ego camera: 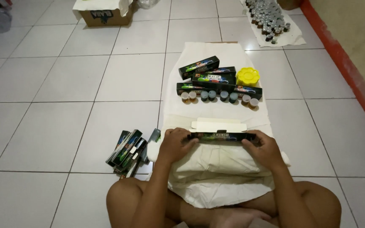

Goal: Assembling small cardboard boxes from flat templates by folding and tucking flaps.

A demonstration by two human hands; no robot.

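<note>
Our left hand (175, 145) and right hand (263, 147) each grasp one end of the long black cardboard box (221, 136), held over the white cloth (216, 169) on our lap. Its pale open flap (219, 126) could crease if we squeeze unevenly.

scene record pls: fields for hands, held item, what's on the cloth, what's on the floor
left hand: grips left end of the long black carton
right hand: grips its right end
held item: long black carton, flap open, lying flat across white cloth
cloth, far side: stacked black cartons, yellow paint palette, row of small paint pots
floor, left: flattened black cartons
floor, far: cardboard box, sheet of small jars
</note>
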